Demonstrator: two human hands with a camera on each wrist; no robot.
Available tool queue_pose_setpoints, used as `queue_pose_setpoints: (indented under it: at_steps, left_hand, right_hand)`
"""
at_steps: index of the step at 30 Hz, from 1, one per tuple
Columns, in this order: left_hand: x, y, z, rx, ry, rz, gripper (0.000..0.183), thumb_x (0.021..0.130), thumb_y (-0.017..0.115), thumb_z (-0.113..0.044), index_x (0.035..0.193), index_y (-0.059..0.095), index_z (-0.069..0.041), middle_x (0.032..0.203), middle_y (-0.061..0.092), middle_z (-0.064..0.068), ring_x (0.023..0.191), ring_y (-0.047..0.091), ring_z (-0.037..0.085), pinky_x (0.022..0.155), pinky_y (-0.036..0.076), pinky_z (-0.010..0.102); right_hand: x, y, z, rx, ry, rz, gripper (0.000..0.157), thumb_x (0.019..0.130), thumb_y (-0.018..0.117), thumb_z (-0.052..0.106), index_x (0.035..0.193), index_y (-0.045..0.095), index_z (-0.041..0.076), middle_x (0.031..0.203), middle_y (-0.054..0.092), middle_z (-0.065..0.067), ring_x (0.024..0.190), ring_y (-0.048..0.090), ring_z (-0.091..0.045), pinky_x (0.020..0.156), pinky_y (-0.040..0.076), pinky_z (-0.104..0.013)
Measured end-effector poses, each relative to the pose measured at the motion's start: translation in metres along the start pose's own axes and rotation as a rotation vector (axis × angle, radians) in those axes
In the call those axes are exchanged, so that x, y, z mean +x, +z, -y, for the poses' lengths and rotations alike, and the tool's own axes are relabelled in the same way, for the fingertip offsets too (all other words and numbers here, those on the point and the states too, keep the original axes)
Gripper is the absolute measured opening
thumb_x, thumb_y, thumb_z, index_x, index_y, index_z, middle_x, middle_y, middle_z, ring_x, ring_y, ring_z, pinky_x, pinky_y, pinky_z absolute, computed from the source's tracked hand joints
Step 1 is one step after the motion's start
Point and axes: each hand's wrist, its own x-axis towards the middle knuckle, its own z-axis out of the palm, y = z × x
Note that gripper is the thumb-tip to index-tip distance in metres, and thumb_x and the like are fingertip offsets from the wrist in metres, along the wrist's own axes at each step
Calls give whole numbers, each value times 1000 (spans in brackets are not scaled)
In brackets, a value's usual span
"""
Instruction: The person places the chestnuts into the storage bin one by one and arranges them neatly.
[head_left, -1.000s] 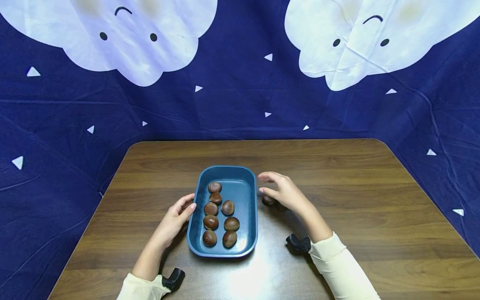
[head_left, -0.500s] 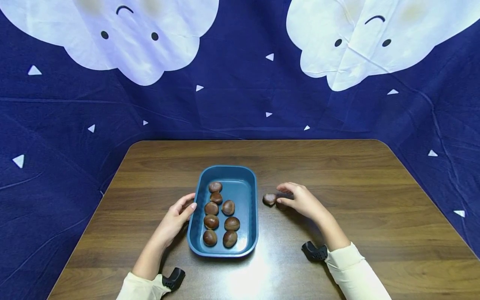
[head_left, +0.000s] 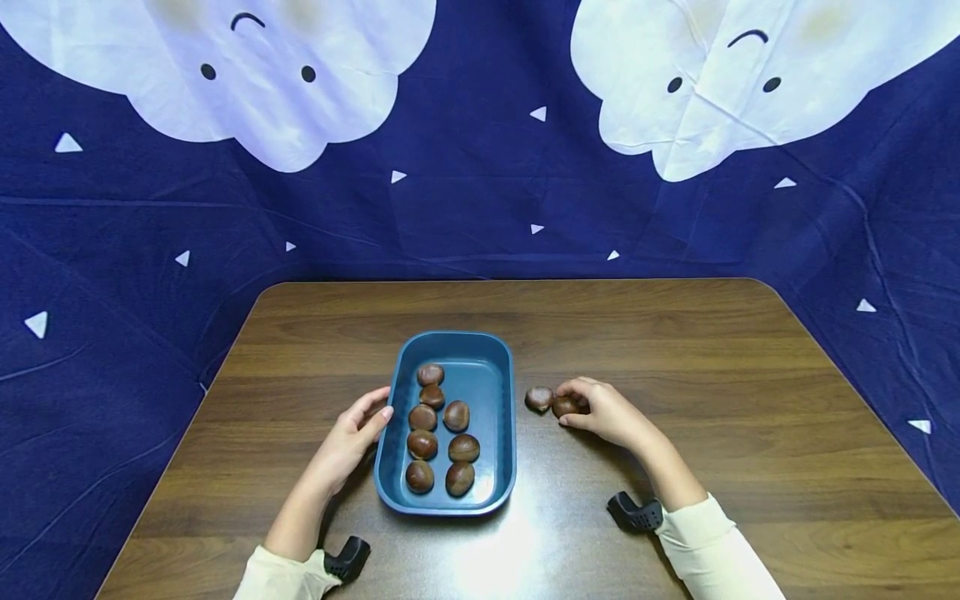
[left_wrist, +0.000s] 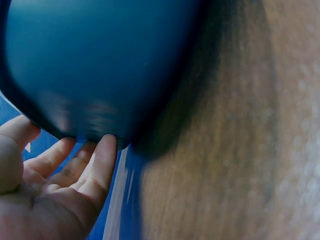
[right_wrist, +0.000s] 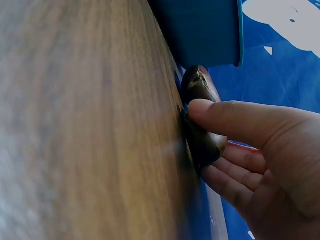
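Observation:
In the head view a blue rectangular tray [head_left: 491,383] holds two uneven columns of brown chestnuts [head_left: 422,444]. My left hand [head_left: 348,437] is at the tray's left side. The left wrist view shows its fingertips [left_wrist: 106,145] against the outer wall. To the right of the tray, my right hand [head_left: 609,412] has thumb and fingers on either side of a chestnut [head_left: 564,406] on the table. The right wrist view shows the thumb [right_wrist: 225,115] over the near side of this chestnut [right_wrist: 202,140]. Another chestnut [head_left: 539,399] lies between it and the tray.
The brown wooden table [head_left: 675,333] has rounded far corners. A dark blue cloth [head_left: 480,208] with white clouds and small triangles hangs behind it. Black devices [head_left: 633,512] are strapped at both wrists, over cream sleeves.
My right hand has moved right from beside the tray, past the nearer chestnut, and has closed its thumb and fingers on the farther one. The left hand and tray stay put.

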Motion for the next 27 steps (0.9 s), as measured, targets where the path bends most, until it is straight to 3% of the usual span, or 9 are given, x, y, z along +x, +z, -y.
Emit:
queue_pose_setpoints:
  at_steps: [18, 27]
  left_hand:
    - [0, 0, 1, -11, 10, 10, 42, 94, 48, -15, 131, 38, 3, 121, 48, 26, 107, 48, 33, 80, 45, 29]
    - [0, 0, 0, 7, -1, 9, 42, 94, 48, -16, 130, 39, 1, 121, 49, 24, 108, 48, 32, 81, 44, 30]
  right_hand:
    - [4, -4, 2, 29, 23, -52, 28, 73, 73, 9, 98, 62, 4, 92, 61, -3, 78, 56, -13, 70, 47, -32]
    - [17, -13, 11, 31, -19, -81, 28, 74, 72, 7, 99, 61, 3, 93, 60, -5, 80, 57, -18, 72, 46, -35]
